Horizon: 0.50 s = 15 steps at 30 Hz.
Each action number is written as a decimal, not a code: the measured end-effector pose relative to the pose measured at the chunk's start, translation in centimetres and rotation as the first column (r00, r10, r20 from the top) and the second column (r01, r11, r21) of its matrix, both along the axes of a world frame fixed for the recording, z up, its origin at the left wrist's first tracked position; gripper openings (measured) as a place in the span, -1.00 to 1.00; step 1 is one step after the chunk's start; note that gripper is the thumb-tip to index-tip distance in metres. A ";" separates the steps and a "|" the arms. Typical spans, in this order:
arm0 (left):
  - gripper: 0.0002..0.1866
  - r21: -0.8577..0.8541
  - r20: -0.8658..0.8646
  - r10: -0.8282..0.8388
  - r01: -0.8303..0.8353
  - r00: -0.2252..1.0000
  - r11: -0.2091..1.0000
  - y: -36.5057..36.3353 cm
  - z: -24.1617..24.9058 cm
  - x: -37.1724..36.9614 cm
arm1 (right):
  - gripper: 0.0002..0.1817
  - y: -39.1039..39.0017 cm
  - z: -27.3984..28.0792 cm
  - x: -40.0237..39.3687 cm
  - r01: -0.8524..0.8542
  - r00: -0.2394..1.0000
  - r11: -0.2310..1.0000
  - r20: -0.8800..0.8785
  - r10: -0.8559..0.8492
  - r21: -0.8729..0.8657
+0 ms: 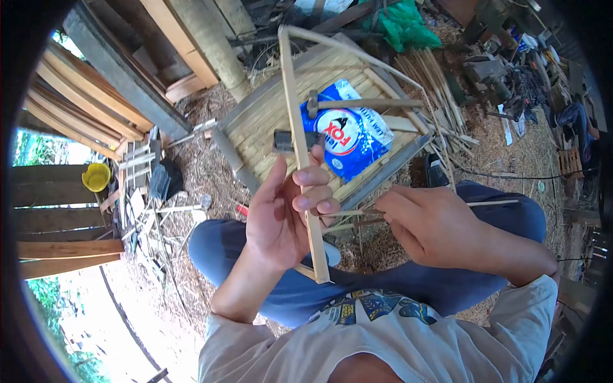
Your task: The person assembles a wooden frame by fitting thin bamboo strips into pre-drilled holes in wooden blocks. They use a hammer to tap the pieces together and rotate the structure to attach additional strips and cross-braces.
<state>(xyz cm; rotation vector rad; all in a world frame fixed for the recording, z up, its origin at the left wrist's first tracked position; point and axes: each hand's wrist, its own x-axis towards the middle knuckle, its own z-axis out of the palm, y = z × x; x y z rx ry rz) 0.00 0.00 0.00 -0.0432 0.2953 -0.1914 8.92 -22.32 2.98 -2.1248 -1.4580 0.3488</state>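
My left hand point(284, 214) is closed around the near bar of a thin wooden frame point(294, 96), its fingers wrapped over the wood. The frame stands tilted above a low slatted wooden table point(262, 124); its far strips run off to the upper right. My right hand point(434, 223) pinches a thin wooden strip point(495, 203) that reaches across toward my left fingers. Beneath the frame, a blue and white glue bag point(357, 153) lies on the table. A hammer point(370, 103) rests across the bag, and a small dark block point(283, 141) sits at its left.
Wood strips point(440, 96) lie bundled right of the table, near a green plastic bag point(408, 29). Planks point(96, 96) lean at the left, above a yellow bucket-like container point(96, 177). Shavings and offcuts point(166, 239) cover the ground around my crossed legs.
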 end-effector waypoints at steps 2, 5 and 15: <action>-0.63 0.045 0.035 -0.031 0.030 0.999 0.999 -0.5 1.2 0.0 | -0.85 -0.2 0.5 -0.3 0.018 0.999 0.999 -0.041 -0.017 0.029; -0.62 0.080 0.108 -0.195 0.187 0.975 0.979 1.4 -1.2 -1.0 | -0.84 0.7 -1.0 -0.3 -0.052 0.993 0.993 -0.114 0.040 -0.108; -0.56 -0.036 0.050 -0.107 0.109 0.993 0.993 3.1 -1.5 -1.2 | -0.89 -0.4 -4.0 3.9 -0.023 0.889 0.973 -0.451 -0.085 -0.230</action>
